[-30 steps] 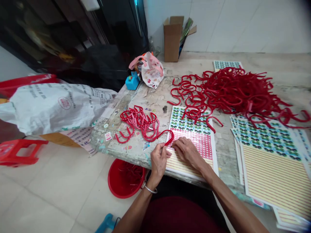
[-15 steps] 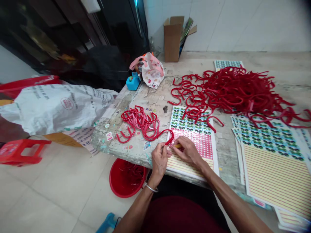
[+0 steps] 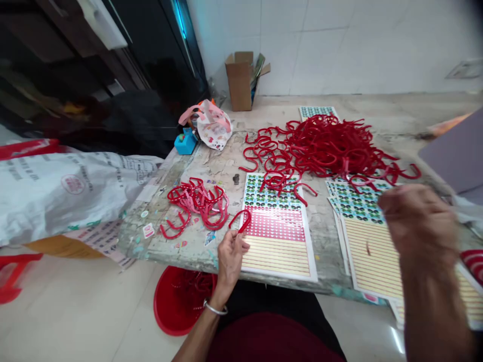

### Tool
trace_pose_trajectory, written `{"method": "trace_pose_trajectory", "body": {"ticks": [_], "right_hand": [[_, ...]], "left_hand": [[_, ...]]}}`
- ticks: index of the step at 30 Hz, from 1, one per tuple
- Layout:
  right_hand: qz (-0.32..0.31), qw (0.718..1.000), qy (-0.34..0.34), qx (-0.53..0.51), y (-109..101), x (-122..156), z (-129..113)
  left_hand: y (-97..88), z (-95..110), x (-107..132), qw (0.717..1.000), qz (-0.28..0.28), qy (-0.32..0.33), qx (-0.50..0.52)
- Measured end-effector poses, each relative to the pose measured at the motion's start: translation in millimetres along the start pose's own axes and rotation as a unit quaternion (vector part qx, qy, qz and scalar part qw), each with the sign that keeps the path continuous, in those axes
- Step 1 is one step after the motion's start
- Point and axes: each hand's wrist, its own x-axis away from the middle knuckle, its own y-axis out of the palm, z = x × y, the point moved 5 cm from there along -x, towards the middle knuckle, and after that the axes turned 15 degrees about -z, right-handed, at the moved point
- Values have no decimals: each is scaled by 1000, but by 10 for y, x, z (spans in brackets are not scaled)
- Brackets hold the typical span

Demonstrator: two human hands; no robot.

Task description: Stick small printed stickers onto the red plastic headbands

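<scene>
"Where's the red piece just now?"

"The red curved piece is at the left hand, its thumb and fingers pinching one end. The free curve sits over the left side of the patterned sheet on the counter."

"And the right hand?"

"Raised in front of the right-hand sheets and badly blurred. The fingers look curled, but I cannot tell whether they pinch anything."

"So what worries you?"

"The grip, first. It's only at one end — a knock on the free curve could twist the piece out of line."

"Anything else?"

"The big red heap spills onto the top of that patterned sheet. Tug the sheet and the loose pieces could drag along with it."

"And the right side?"

"Those sheets lie loosely overlapped, and the lower ones seem to jut past the counter's edge. A low sweep of the forearm could catch a corner — and slide some to the floor."
</scene>
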Motion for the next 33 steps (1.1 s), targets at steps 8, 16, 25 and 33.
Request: {"method": "trace_pose_trajectory", "body": {"ticks": [8,16,25,33], "right_hand": [[-317,918,-87,222,1305,182,-5],[-210,815,-151,518,1318,230,3],[-159,912,-9,379,1184,554,625],[-106,986,117,-60,1382,572,849]], "left_hand": [[533,729,70,973,-170,23,155],[625,646,31,972,-164,12,169],[508,686,-94,959,-85,57,264],[664,730,-36,944,-118,49,303]]}}
